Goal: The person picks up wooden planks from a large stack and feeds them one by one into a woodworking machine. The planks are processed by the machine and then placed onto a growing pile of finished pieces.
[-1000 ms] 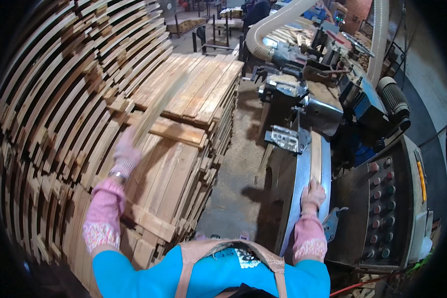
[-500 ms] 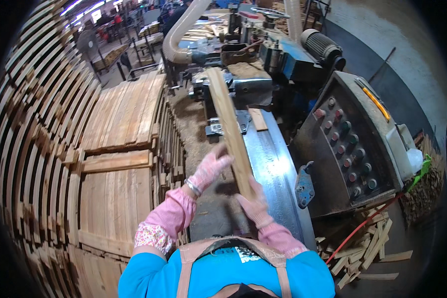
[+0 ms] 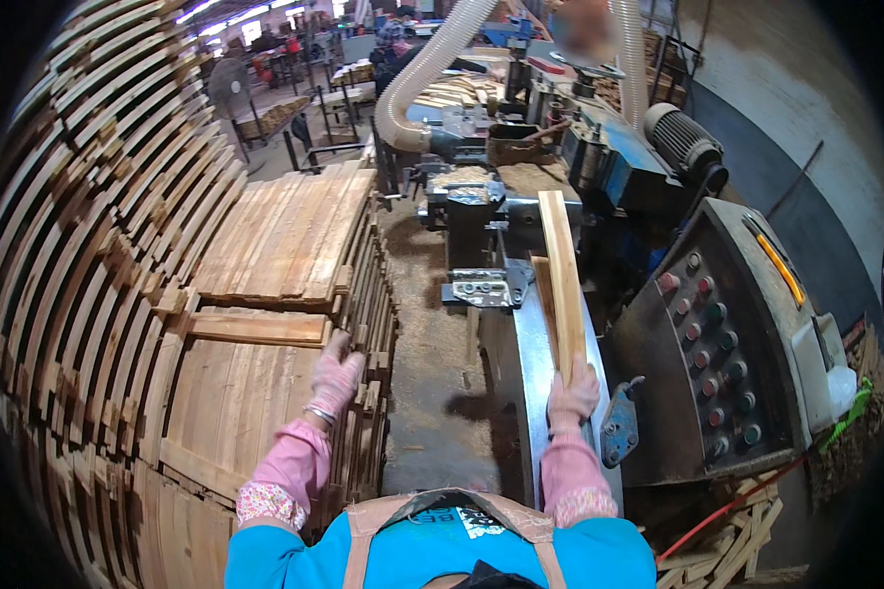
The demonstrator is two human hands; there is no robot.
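Observation:
My right hand [image 3: 573, 398], in a pale pink glove, grips the near end of a long wooden plank [image 3: 563, 275]. This plank points away from me over the shiny metal machine bed [image 3: 532, 378]. Along its left side shows the edge of a second, darker wooden piece [image 3: 543, 294]. My left hand [image 3: 336, 378], also gloved, holds nothing; its fingers are apart beside the right edge of the board stack [image 3: 241, 378]. Just beyond its fingertips is the end of a crosswise board [image 3: 258, 326] on that stack.
A metal guide block [image 3: 486, 288] sits at the bed's left edge. Behind it are the machine's feed parts and a ribbed hose [image 3: 403, 103]. To the right stand a control box [image 3: 702, 344] with several buttons and a motor [image 3: 685, 142]. Scrap wood [image 3: 732, 545] lies below.
My left hand has let go of the plank and moved left to the board stack. My right hand has carried the plank rightward over the machine bed. The view has shifted slightly.

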